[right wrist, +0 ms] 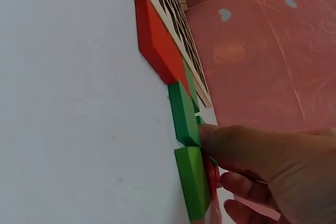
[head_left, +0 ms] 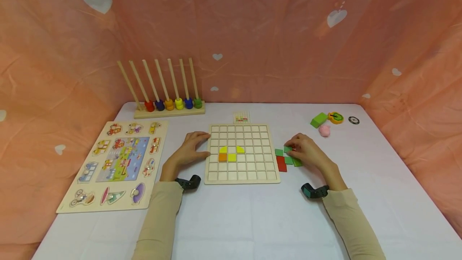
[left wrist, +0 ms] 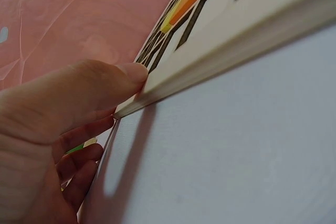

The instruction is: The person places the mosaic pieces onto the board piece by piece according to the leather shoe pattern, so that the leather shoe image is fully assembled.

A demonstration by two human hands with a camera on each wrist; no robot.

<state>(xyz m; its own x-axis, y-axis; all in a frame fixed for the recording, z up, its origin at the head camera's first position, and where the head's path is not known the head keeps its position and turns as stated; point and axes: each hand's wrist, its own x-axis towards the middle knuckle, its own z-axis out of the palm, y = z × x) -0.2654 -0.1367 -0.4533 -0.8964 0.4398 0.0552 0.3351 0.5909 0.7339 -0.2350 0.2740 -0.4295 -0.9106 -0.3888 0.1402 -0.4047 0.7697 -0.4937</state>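
My left hand (head_left: 189,148) rests at the left edge of a wooden grid board (head_left: 242,177). In the left wrist view its thumb (left wrist: 118,80) touches the board's rim. Two yellow pieces with slanted or rounded corners, a yellow square (head_left: 232,157) and an orange square (head_left: 223,157) lie in the board's cells. Right of the board, my right hand (head_left: 306,150) pinches a small green tile (head_left: 287,149) between thumb and fingers. Around it lie more green tiles (right wrist: 184,114), a lighter green one (right wrist: 192,179) and a red rectangular tile (right wrist: 157,43). The fingers partly hide other red and green pieces.
A small pattern card (head_left: 241,117) lies behind the board. At the back left stands a peg stand (head_left: 169,112) with coloured beads. A picture puzzle board (head_left: 86,204) lies left. A green block (head_left: 319,120), pink figure (head_left: 325,131), yellow-green toy (head_left: 335,118) and black disc (head_left: 354,120) lie back right.
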